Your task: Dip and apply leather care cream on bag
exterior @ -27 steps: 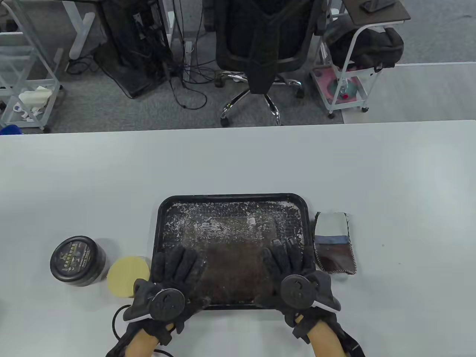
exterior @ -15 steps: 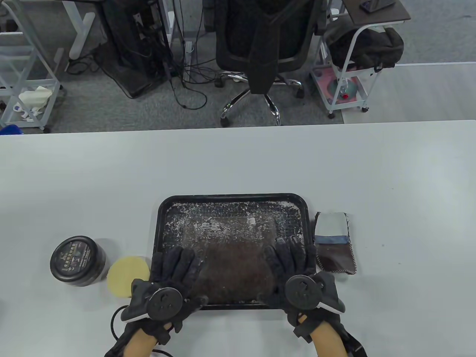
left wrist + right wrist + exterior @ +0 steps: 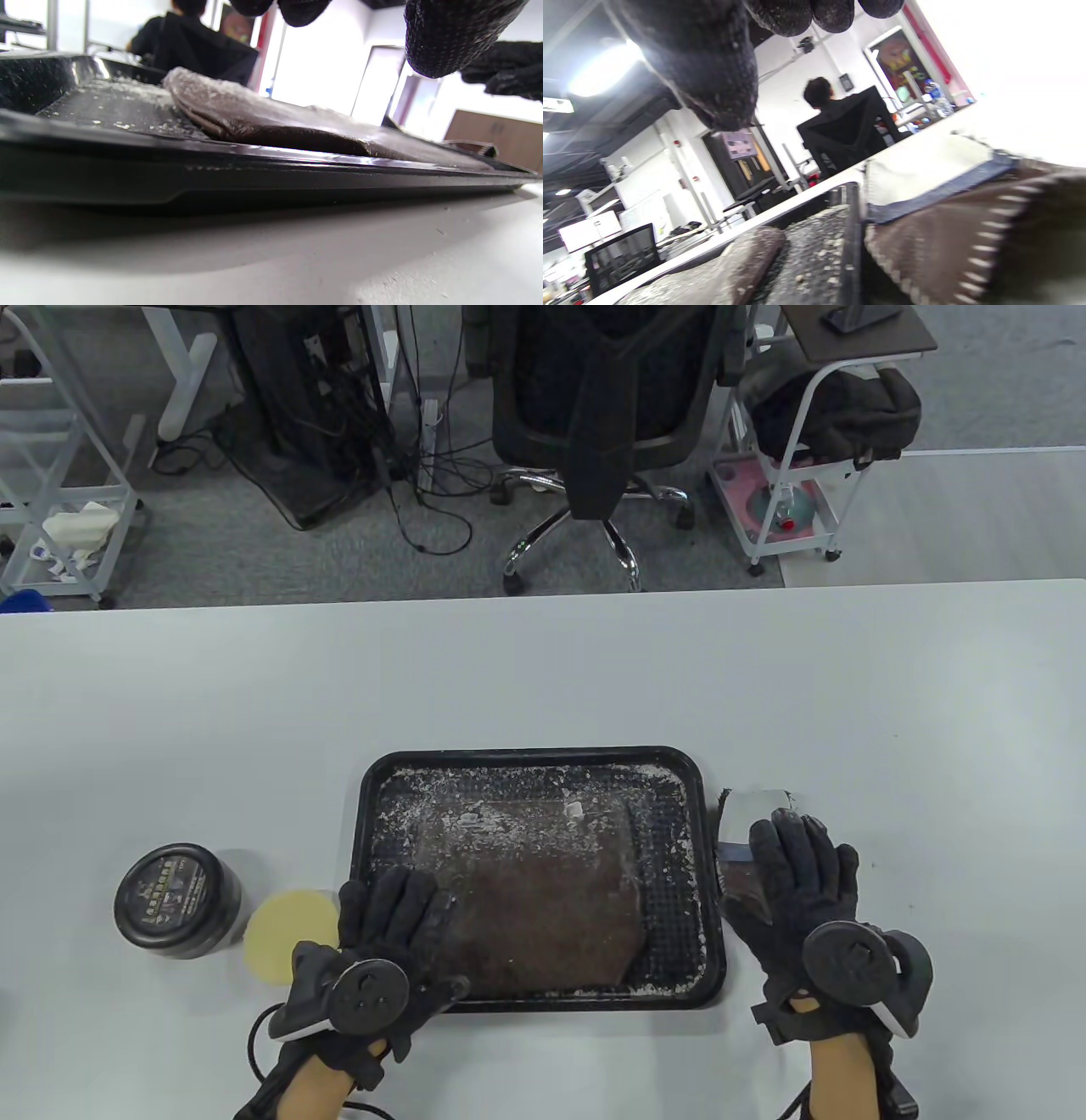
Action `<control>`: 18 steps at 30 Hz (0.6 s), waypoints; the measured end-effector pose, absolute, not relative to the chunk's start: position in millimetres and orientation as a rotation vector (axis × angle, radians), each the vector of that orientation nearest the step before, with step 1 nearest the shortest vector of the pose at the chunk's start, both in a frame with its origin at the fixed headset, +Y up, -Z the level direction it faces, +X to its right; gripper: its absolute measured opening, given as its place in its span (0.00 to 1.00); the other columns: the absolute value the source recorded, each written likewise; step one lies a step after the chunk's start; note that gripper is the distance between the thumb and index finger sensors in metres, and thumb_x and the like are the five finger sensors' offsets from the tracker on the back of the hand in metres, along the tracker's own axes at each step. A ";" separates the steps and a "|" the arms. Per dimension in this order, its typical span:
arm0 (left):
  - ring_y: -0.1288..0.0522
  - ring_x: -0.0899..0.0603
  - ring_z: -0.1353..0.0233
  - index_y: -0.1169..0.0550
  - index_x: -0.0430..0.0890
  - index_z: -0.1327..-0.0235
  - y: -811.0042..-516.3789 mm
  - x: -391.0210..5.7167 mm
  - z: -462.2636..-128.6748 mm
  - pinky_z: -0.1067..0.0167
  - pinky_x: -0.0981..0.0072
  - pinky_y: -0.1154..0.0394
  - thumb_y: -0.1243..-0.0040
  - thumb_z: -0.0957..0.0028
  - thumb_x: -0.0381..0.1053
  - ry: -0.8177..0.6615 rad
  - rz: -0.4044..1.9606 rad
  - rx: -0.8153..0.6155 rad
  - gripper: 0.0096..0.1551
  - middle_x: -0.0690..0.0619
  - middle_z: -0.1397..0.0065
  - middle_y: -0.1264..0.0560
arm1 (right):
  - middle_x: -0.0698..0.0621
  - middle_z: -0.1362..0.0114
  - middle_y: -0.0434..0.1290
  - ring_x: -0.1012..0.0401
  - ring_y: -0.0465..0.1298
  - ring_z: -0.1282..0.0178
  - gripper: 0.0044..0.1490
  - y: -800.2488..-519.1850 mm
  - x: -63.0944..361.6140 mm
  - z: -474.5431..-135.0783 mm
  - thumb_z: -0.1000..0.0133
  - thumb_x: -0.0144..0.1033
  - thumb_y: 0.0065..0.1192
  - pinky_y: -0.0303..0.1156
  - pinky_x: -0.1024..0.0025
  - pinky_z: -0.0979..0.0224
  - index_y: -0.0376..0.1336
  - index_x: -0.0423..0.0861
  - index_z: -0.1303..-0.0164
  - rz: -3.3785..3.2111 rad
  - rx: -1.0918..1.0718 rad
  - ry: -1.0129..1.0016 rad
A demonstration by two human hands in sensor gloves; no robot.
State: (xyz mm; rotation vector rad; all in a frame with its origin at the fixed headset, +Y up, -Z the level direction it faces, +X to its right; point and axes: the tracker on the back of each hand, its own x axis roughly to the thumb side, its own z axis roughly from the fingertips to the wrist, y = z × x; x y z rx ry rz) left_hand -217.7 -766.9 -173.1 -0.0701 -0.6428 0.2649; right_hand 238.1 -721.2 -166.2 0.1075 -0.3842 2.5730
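A flat brown leather bag (image 3: 543,899), dusted with white flecks, lies in a black tray (image 3: 534,757). My left hand (image 3: 386,912) rests with straight fingers on the tray's near left corner, at the bag's left edge. My right hand (image 3: 797,874) is spread over a folded white, blue and brown cloth (image 3: 751,814) just right of the tray. In the right wrist view the fingers (image 3: 712,63) hang above the cloth (image 3: 946,224) and hold nothing. A black lidded cream jar (image 3: 176,899) and a round yellow sponge (image 3: 288,935) sit left of the tray.
The tray floor (image 3: 818,250) is strewn with white crumbs. A black cable (image 3: 259,1044) loops on the table by my left wrist. Beyond the table's far edge stand an office chair (image 3: 594,407) and white carts (image 3: 789,475).
My right hand has left the bag's right side and moved right, out of the tray, over the cloth. My left hand has slid slightly left toward the tray's corner.
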 end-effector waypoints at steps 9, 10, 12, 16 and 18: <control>0.55 0.23 0.18 0.42 0.42 0.17 -766.5 -219.2 -173.8 0.34 0.20 0.64 0.41 0.45 0.71 -0.641 0.274 -0.071 0.53 0.36 0.14 0.53 | 0.39 0.10 0.52 0.35 0.48 0.09 0.55 -747.0 245.9 -184.3 0.48 0.43 0.85 0.36 0.28 0.20 0.53 0.48 0.15 2.638 0.019 -0.163; 0.55 0.23 0.18 0.42 0.41 0.16 -766.1 -219.7 -173.8 0.34 0.20 0.64 0.41 0.45 0.71 -0.640 0.277 -0.069 0.53 0.35 0.14 0.53 | 0.39 0.10 0.52 0.35 0.48 0.09 0.55 -750.8 245.2 -186.3 0.48 0.43 0.85 0.36 0.28 0.20 0.54 0.48 0.15 2.652 0.008 -0.135; 0.55 0.23 0.18 0.42 0.41 0.17 -765.6 -220.8 -173.7 0.34 0.20 0.64 0.41 0.45 0.70 -0.638 0.285 -0.066 0.53 0.35 0.14 0.53 | 0.39 0.11 0.53 0.35 0.48 0.09 0.54 -758.6 243.7 -190.2 0.47 0.42 0.84 0.35 0.30 0.20 0.54 0.47 0.16 2.676 -0.016 -0.075; 0.55 0.23 0.18 0.42 0.41 0.17 -765.8 -221.5 -174.0 0.34 0.20 0.63 0.41 0.45 0.70 -0.634 0.291 -0.069 0.53 0.35 0.14 0.52 | 0.38 0.11 0.54 0.36 0.49 0.10 0.52 -769.8 242.0 -194.2 0.47 0.42 0.83 0.36 0.31 0.20 0.55 0.47 0.16 2.706 -0.053 0.009; 0.54 0.23 0.18 0.41 0.41 0.17 -766.3 -221.6 -174.2 0.34 0.20 0.63 0.41 0.45 0.70 -0.635 0.296 -0.075 0.53 0.35 0.14 0.52 | 0.39 0.12 0.57 0.37 0.51 0.10 0.50 -770.8 241.2 -195.1 0.47 0.42 0.83 0.37 0.31 0.20 0.58 0.47 0.18 2.704 -0.051 0.016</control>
